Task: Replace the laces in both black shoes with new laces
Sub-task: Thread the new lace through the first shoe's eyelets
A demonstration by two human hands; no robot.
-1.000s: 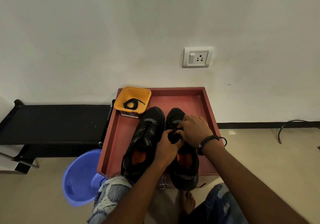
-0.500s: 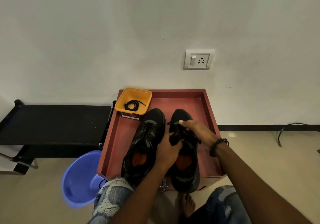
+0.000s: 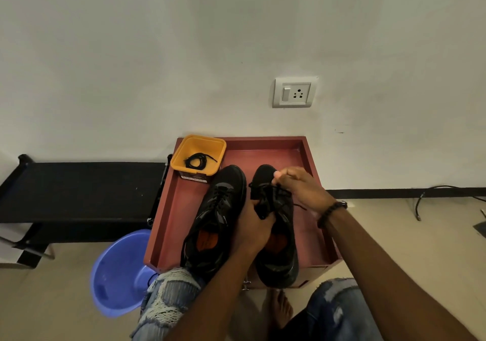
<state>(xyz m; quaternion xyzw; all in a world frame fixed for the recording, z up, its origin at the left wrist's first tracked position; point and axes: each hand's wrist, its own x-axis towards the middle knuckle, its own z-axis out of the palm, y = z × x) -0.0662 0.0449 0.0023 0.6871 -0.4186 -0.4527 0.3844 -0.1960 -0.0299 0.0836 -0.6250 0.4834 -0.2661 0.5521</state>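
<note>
Two black shoes lie side by side, toes toward the wall, on a red tray table point(image 3: 181, 209). The left shoe point(image 3: 214, 217) is laced and untouched. My left hand point(image 3: 253, 226) grips the right shoe point(image 3: 278, 251) at its tongue and upper. My right hand point(image 3: 299, 186) pinches that shoe's black lace point(image 3: 265, 186) near the toe end; a loose lace end trails to the right. A yellow tub point(image 3: 198, 147) at the tray's back left corner holds a coiled black lace point(image 3: 197, 160).
A blue plastic basin point(image 3: 115, 272) sits on the floor left of the tray. A black bench point(image 3: 79, 188) runs along the wall at left. A wall socket point(image 3: 294, 92) is above; a cable point(image 3: 431, 196) lies on the floor at right. My knees and a bare foot are below.
My right hand has moved from the shoe's middle toward the toe end and lifted, drawing the lace up. The left hand has stayed on the right shoe.
</note>
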